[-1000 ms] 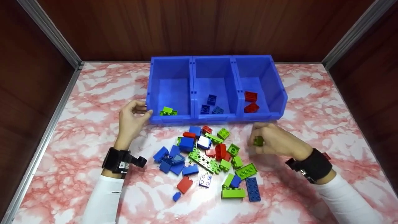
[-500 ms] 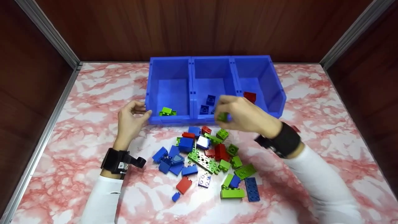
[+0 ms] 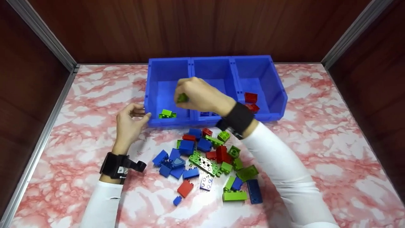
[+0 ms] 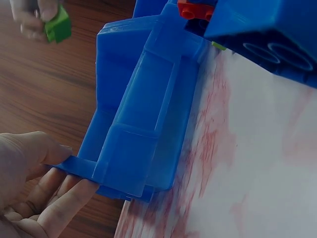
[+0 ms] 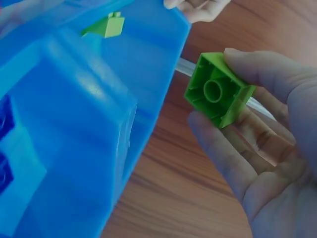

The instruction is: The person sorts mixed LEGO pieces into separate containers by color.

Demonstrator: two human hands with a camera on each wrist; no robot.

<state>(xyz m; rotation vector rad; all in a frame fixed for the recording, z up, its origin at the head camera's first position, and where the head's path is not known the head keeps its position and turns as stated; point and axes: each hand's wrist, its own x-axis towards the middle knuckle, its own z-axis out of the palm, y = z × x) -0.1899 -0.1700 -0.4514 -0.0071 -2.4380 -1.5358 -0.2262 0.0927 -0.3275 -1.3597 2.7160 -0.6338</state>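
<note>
My right hand (image 3: 202, 95) pinches a green toy brick (image 5: 218, 90) between thumb and fingers, its hollow underside showing in the right wrist view. It hangs above the divider between the left and middle compartments of a blue three-compartment bin (image 3: 215, 121). At the bin's left front corner, my left hand (image 3: 129, 125) pinches the side wall, thumb and fingers on either face, as the left wrist view (image 4: 44, 183) shows. Green bricks (image 3: 167, 114) lie in the left compartment and red bricks (image 3: 251, 97) in the right one. Blue bricks in the middle are mostly hidden by my right hand.
A loose heap of blue, green and red bricks (image 3: 204, 163) spreads over the marbled tabletop (image 3: 152, 202) in front of the bin. A dark blue plate brick (image 3: 254, 191) lies at its right. Wood-grain walls (image 3: 202, 31) enclose the back and sides.
My right hand has swept left and up from beside the heap, past the middle compartment, carrying the green brick. My left hand keeps its hold on the bin; the view has shifted slightly.
</note>
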